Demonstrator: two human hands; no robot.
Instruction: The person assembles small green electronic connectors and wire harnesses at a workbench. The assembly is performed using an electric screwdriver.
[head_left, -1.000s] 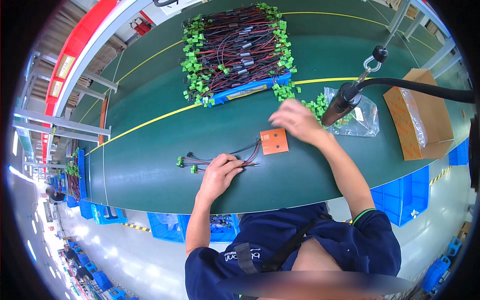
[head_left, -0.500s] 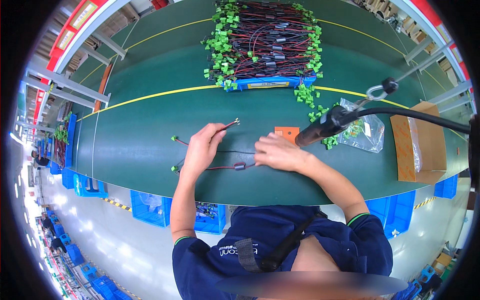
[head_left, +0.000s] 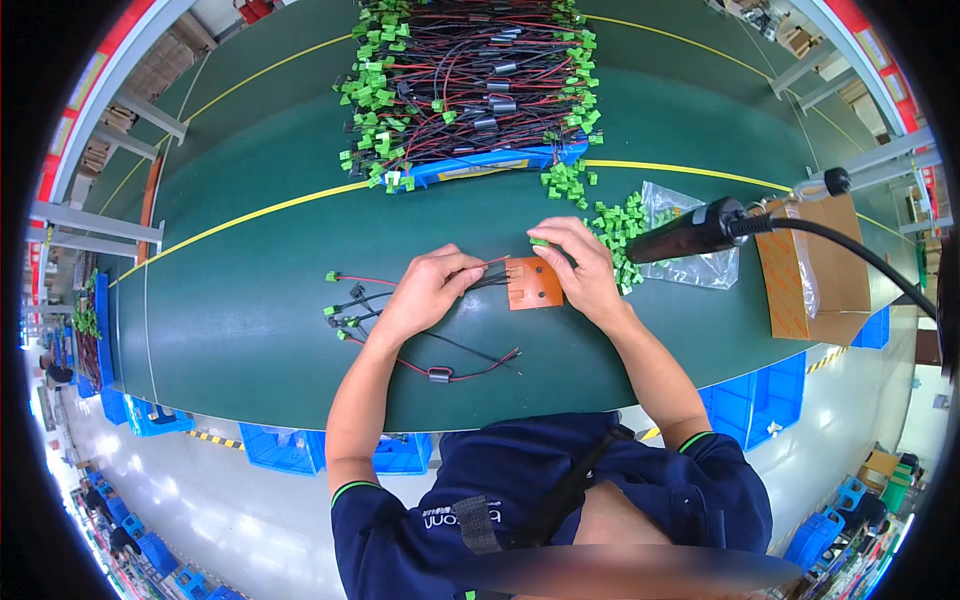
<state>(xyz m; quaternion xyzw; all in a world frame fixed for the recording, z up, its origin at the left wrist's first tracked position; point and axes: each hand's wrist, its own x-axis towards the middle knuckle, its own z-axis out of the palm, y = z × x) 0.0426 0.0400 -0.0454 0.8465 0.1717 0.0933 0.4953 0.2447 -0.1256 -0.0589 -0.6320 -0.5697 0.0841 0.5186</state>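
My left hand point(head_left: 432, 292) pinches the red and black wires of a cable, their ends reaching the left edge of an orange fixture block point(head_left: 547, 291). Above that block, my right hand point(head_left: 582, 268) holds a small green connector point(head_left: 538, 241) between thumb and fingers. Green connectors point(head_left: 331, 276) cap the far left ends of the wires. Nearer to me lies another red and black cable with a dark cylinder point(head_left: 439, 375) on it, its bare ends pointing right. A black power screwdriver point(head_left: 690, 232) hangs on a cord right of my right hand.
Loose green connectors point(head_left: 620, 222) lie beside a clear plastic bag point(head_left: 690, 262). A blue tray point(head_left: 480, 168) piled with finished-looking cables stands at the back. An open cardboard box point(head_left: 815, 268) is on the right. Blue bins point(head_left: 755, 400) sit below the table edge.
My right hand has moved up from the cable beside the block and now holds a green connector. My left hand has brought the wire ends to the block. The screwdriver has swung right.
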